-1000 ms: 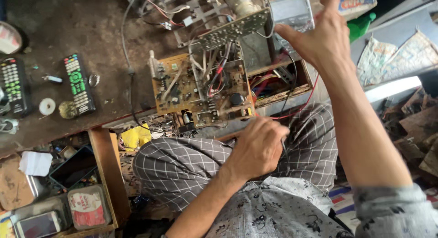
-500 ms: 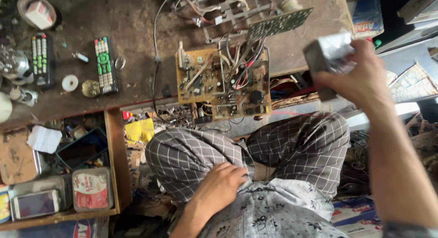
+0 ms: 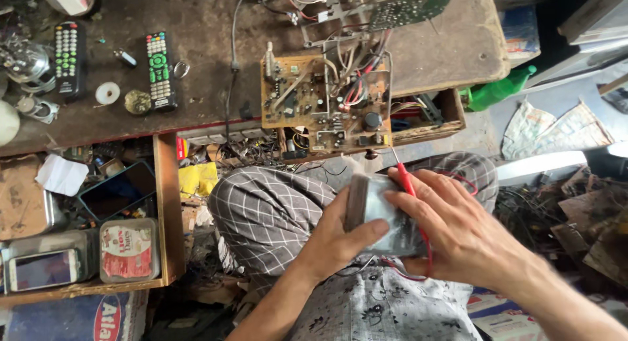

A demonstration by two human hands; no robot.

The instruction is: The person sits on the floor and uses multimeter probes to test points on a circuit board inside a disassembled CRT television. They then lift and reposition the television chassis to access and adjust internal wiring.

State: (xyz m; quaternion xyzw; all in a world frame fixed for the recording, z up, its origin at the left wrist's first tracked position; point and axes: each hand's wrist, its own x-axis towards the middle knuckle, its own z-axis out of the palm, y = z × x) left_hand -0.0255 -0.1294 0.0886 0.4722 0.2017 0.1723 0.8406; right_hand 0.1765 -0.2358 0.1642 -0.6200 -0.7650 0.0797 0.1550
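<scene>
Upper centre of the frame: a brown circuit board [image 3: 326, 102] lies on the worn workbench [image 3: 196, 27]. Lower centre, over the lap: the right hand [image 3: 461, 233] and left hand [image 3: 340, 239] clasp a small grey box-shaped device [image 3: 383, 213] between them. A red probe [image 3: 404, 177] is pinched under the right fingers against the device.

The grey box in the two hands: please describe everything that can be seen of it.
The grey box is small, flat and rectangular, with a dull silvery face that looks like metal or plastic and a darker left edge. It is held over the lap, tilted. The left hand grips it from below, thumb across the face; the right hand covers its right side. A red probe and red wire run along it.
</scene>
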